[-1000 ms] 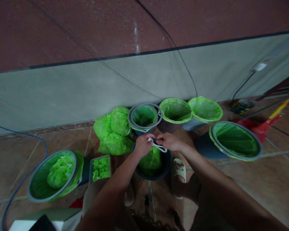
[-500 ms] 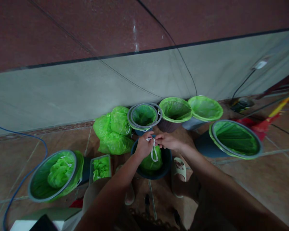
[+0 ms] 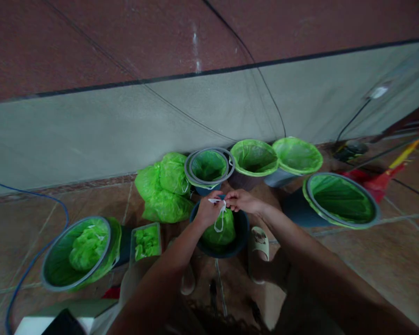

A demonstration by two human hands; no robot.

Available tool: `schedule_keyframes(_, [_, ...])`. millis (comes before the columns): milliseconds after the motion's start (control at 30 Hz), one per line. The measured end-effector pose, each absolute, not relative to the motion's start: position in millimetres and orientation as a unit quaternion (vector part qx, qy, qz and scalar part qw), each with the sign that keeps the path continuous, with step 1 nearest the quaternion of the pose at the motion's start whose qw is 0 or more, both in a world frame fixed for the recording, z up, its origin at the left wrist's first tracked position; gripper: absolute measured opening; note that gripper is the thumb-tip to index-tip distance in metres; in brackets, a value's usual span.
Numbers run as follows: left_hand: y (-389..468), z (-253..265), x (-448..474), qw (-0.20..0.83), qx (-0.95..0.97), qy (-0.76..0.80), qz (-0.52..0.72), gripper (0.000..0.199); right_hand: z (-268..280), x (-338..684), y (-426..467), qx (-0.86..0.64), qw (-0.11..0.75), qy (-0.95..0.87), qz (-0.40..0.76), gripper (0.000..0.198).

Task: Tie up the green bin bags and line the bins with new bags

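My left hand (image 3: 209, 210) and my right hand (image 3: 242, 201) meet over a dark blue bin (image 3: 243, 237) between my feet. Both hands pinch a white drawstring (image 3: 219, 225), which hangs down in a loop. It belongs to a green garbage bag (image 3: 226, 232) that sits bunched inside the bin. The fingers are closed and partly hide the string between them. Behind my left hand, several full green garbage bags (image 3: 167, 206) are heaped on the floor against the wall.
Lined bins (image 3: 254, 158) stand along the wall, with another lined bin (image 3: 309, 209) at right. A bin lying tilted (image 3: 49, 274) at left holds a green bag. Beside it is a tray of folded green bags (image 3: 146, 241). A blue hose (image 3: 35, 260) and a red dustpan (image 3: 377, 186) lie farther out.
The white drawstring loop has shifted slightly to the left, and its end at my left hand has moved a little. Both hands stay in nearly the same place.
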State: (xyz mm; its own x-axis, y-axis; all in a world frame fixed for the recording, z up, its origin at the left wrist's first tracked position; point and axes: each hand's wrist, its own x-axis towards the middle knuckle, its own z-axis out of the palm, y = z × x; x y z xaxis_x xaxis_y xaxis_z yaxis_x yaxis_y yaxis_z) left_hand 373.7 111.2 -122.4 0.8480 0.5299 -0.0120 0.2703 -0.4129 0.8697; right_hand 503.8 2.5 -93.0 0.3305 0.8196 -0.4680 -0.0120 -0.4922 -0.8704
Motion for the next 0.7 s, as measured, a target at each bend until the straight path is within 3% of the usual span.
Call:
schedule_keyframes(100, [111.7, -119.2, 374.8, 0.479, 0.839, 0.23, 0.115, 0.028, -93.4, 500.7, 2.7, -0.746, 0.346, -0.371, 0.431, 0.011])
schedule_keyframes(233, [114.1, -110.4, 375.8, 0.45, 0.858, 0.235, 0.077, 0.021, -84.9, 493.5, 1.5, -0.809, 0.168, -0.507, 0.244, 0.018])
schedule_keyframes(400, [124.2, -100.3, 371.3, 0.311, 0.907, 0.284, 0.002, 0.022, -81.8, 494.3, -4.5, -0.852, 0.032, -0.494, 0.171, 0.028])
schedule_keyframes(567, [131.3, -103.0, 363.2, 0.242, 0.93, 0.265, -0.075, 0.025, -89.2, 500.7, -6.3, -0.853, 0.036, -0.462, 0.241, 0.025])
schedule_keyframes(700, [128.5, -118.0, 357.4, 0.275, 0.935, 0.206, -0.085, 0.045, -87.0, 502.1, -3.0, -0.855, 0.071, -0.451, 0.245, 0.025])
